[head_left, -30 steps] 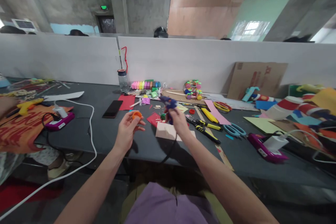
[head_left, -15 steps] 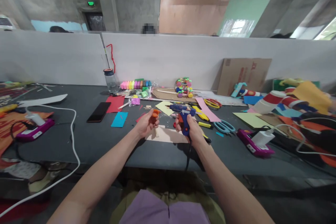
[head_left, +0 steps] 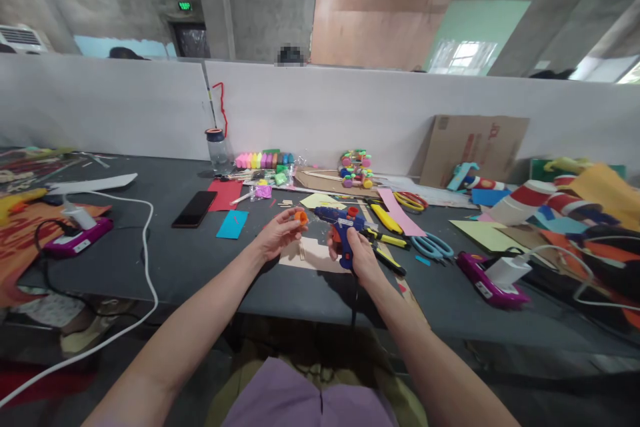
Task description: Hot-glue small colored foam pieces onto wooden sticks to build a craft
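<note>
Between the fingertips of my left hand [head_left: 277,235] is a small orange piece [head_left: 301,217], round and hollow-looking; its exact kind is too small to make out. My right hand [head_left: 357,250] grips a blue hot glue gun [head_left: 345,233] by its handle, with fingers around the orange trigger. The gun's nozzle points left, close to the orange piece; I cannot tell whether they touch. Below both hands a pale sheet of paper [head_left: 320,258] lies on the dark table, with a thin wooden stick piece [head_left: 302,250] on it.
Yellow-and-black cutters [head_left: 390,260], blue-handled scissors [head_left: 433,247] and a purple power strip [head_left: 493,283] lie to the right. A phone [head_left: 195,209], red paper [head_left: 224,195] and blue paper [head_left: 232,225] are on the left. Behind stand a jar [head_left: 217,150] and colourful clay [head_left: 264,160].
The glue gun has moved left and tilted, bringing its nozzle nearer the orange piece. My left hand has turned the piece slightly. The whole view has shifted a little.
</note>
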